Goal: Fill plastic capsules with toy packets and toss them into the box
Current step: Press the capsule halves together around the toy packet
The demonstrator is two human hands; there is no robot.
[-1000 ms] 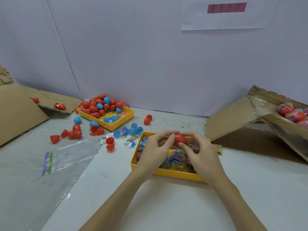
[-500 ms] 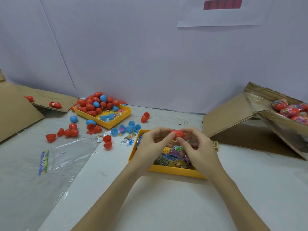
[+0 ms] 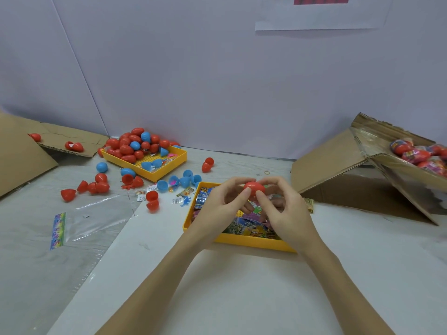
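While both hands [image 3: 254, 209] pinch red capsule [image 3: 254, 187] | seam hidden | box [image 3: 377, 165] cropped right

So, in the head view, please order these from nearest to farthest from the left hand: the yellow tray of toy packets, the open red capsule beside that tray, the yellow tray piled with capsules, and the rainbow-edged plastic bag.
From the left hand:
1. Yellow tray of toy packets, directly under it.
2. Open red capsule, to its left on the table.
3. Yellow tray piled with capsules, farther back left.
4. Rainbow-edged plastic bag, far left.
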